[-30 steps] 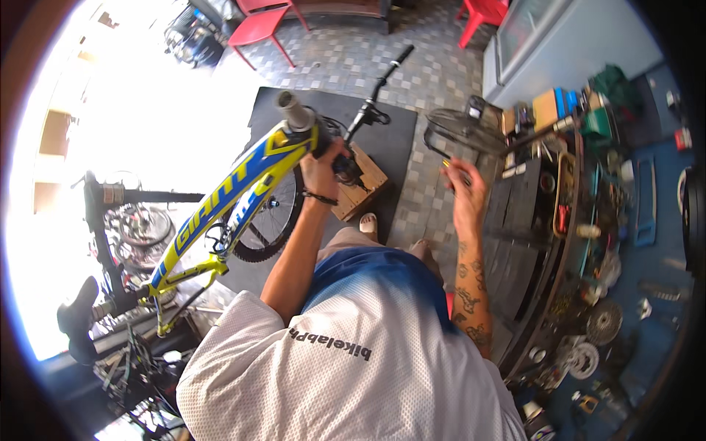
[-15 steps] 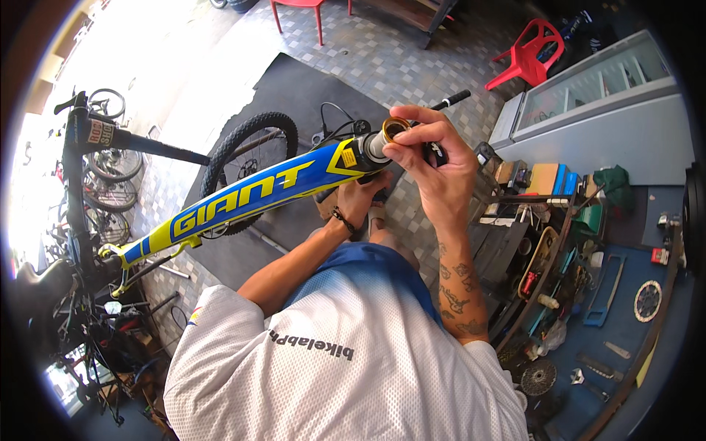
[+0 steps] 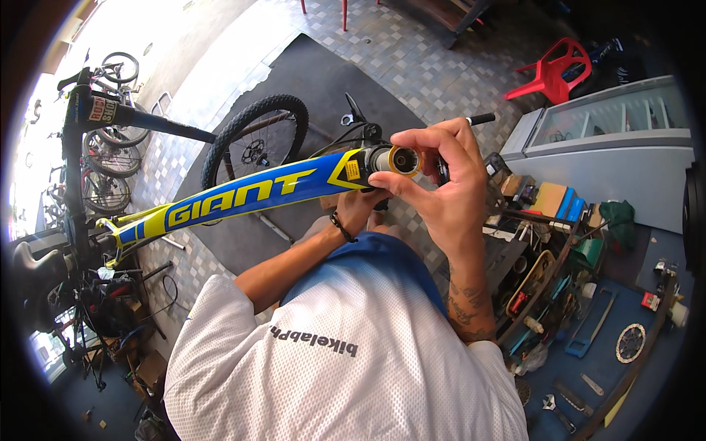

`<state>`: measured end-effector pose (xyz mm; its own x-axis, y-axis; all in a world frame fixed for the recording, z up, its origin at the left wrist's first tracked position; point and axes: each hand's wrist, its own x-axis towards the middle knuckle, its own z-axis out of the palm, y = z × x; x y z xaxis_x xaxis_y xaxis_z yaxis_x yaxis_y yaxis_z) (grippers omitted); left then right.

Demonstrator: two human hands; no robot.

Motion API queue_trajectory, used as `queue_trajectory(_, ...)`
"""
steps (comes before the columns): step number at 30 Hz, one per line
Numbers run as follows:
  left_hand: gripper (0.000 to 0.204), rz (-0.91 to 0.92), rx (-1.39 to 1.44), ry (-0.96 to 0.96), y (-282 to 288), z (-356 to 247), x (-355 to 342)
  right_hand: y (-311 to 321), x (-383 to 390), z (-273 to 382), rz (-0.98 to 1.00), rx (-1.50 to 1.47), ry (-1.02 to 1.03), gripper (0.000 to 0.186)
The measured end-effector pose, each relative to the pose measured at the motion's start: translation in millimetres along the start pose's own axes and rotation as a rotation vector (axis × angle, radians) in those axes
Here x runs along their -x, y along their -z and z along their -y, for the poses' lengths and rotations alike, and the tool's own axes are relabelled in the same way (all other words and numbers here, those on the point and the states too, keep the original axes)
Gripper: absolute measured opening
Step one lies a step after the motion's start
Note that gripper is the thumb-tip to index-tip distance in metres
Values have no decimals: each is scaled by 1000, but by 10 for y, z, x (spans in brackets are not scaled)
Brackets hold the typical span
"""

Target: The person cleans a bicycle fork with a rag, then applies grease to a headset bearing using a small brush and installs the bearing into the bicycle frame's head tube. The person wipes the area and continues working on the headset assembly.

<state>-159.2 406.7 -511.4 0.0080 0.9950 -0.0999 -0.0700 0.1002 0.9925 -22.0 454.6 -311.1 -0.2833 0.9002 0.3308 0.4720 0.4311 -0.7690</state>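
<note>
A blue and yellow bicycle frame [image 3: 294,182] stretches across the view toward my hands. At its head end, a silver steerer tube [image 3: 379,160] points to the right. My right hand [image 3: 445,173] pinches a gold headset spacer [image 3: 404,173] between thumb and fingers at the tube's open end. The spacer sits around or against the tube's rim; I cannot tell how far on it is. Beneath the head tube my left hand [image 3: 359,211] is closed, its fingertips and whatever they grip hidden by the frame. A front wheel [image 3: 296,136] with a knobbly tyre lies beyond the frame.
A black work stand [image 3: 158,123] holds the bicycle at left. Dark matting [image 3: 323,88] covers tiled floor. At right are a crowded tool shelf [image 3: 529,283], a blue hacksaw [image 3: 585,342], a brake rotor [image 3: 630,343], a glass-topped chest [image 3: 599,140] and a red chair [image 3: 560,73].
My right hand has come down a little and turned with the gold spacer, whose opening now faces me beside the steerer tube's end. The left hand stays under the head tube.
</note>
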Motion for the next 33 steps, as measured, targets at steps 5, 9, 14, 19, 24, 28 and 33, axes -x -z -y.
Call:
queue_trajectory(5, 26, -13, 34, -12, -29, 30, -21, 8, -59, 100, 9, 132, 38, 61)
queue_trajectory(9, 27, 57, -105, 58, -12, -117, 50, 378, -179, -40, 310, -10, 67, 60)
queue_trajectory(14, 31, -88, 44, 102, -108, -204, 42, 375, -271, -166, 390, 64, 65, 54)
queue_trajectory(19, 28, -105, 101, 62, -161, -154, 24, 375, -426, -102, 548, 121, 234, 48)
queue_trajectory(24, 18, -90, 157, 181, -150, -88, 39, 268, -658, -177, 729, 161, 350, 40)
queue_trajectory(28, 10, -66, 68, 46, -156, -26, 62, 229, -718, -216, 754, 141, 350, 36)
queue_trajectory(33, 10, -98, 365, 153, -222, 63, 57, 246, -629, -303, 672, 251, 346, 37)
